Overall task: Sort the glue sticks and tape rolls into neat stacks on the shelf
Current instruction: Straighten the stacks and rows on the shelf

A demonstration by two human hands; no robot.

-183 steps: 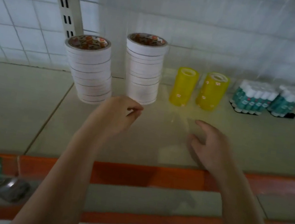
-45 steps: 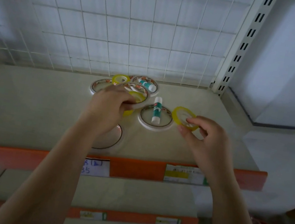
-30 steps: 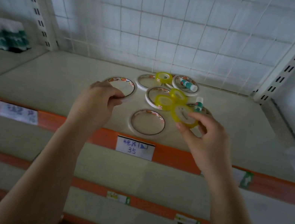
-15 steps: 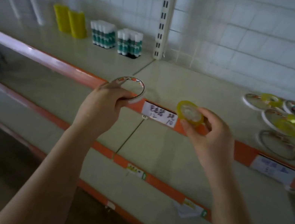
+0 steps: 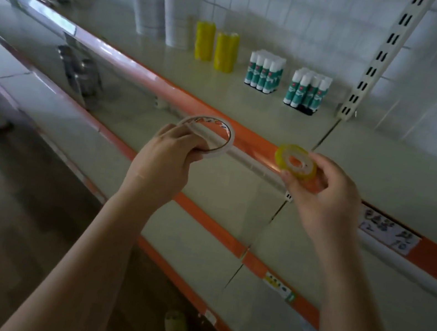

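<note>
**Head view: two tape rolls carried toward the sorted stacks**

Head camera, looking down along the shelf (image 5: 292,120): I hold one roll in each hand, both out in front of the orange shelf edge (image 5: 248,138), well short of the stacks. My left hand (image 5: 164,161) curls its grip round the near rim of a thin white tape ring (image 5: 204,138), held nearly flat, which I judge suits slipping it onto a pile. My right hand (image 5: 324,201) pinches a small yellow tape roll (image 5: 295,161) by its edge, face up, thumb below and fingers behind.

At the back of the shelf the kinds stand apart: two tall white tape stacks (image 5: 165,7), two yellow tape stacks (image 5: 216,44) just beside them, then two blocks of upright glue sticks (image 5: 286,81) near the slotted upright (image 5: 375,61). My reading is that each roll is headed for the pile of its own colour, one per hand to save a trip.

A shoe (image 5: 176,330) shows below, on the floor.
</note>
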